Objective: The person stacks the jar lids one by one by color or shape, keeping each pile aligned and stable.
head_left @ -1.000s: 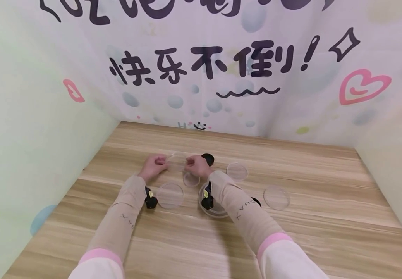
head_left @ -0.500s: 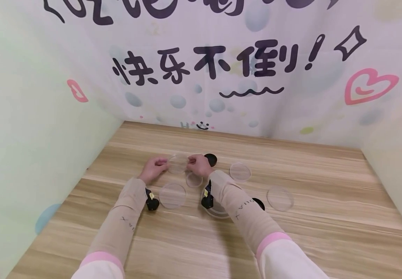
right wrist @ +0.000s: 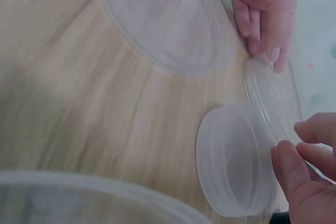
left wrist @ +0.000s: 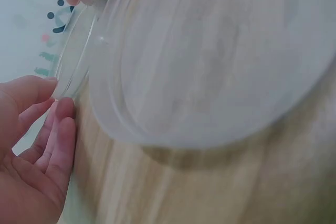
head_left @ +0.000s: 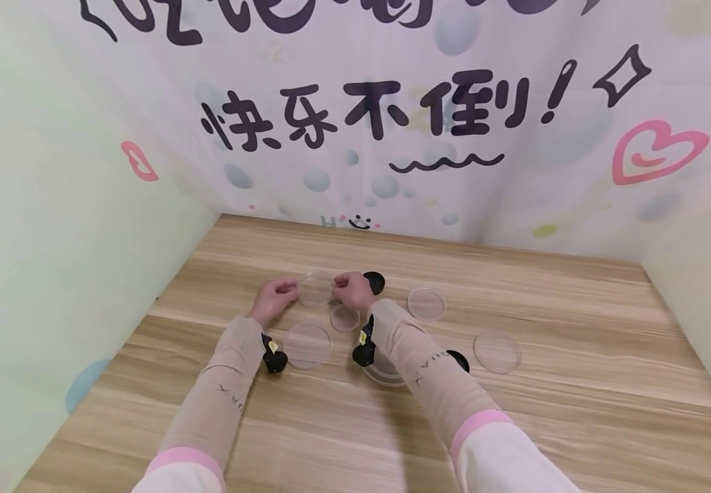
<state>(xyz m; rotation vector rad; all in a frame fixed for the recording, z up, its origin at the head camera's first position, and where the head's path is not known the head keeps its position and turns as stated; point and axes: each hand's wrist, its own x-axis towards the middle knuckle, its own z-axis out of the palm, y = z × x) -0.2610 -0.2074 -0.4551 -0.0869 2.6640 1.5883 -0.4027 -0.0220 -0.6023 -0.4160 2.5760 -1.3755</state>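
Observation:
Both hands hold a clear round plastic lid (head_left: 316, 289) at the back left of the table. My left hand (head_left: 275, 300) pinches its left edge between thumb and fingers. The opposite edge is pinched by my right hand (head_left: 354, 292). In the left wrist view the lid (left wrist: 77, 51) appears narrow, nearly edge-on. Close by the right hand stands a small frosted round container (right wrist: 236, 161). A larger frosted round lid (left wrist: 210, 66) lies nearer to me, below the held one. Whether the held lid touches the table cannot be told.
A black round piece (head_left: 374, 283) lies just behind the right hand. A larger round container (head_left: 386, 373) and another black piece (head_left: 457, 361) are partly hidden by the right arm. Clear discs (head_left: 426, 304) lie to the right. Printed cloth walls (head_left: 355, 192) enclose the wooden table (head_left: 306, 438).
The head view has shifted slightly. Both hands keep their hold on the clear lid in nearly the same place.

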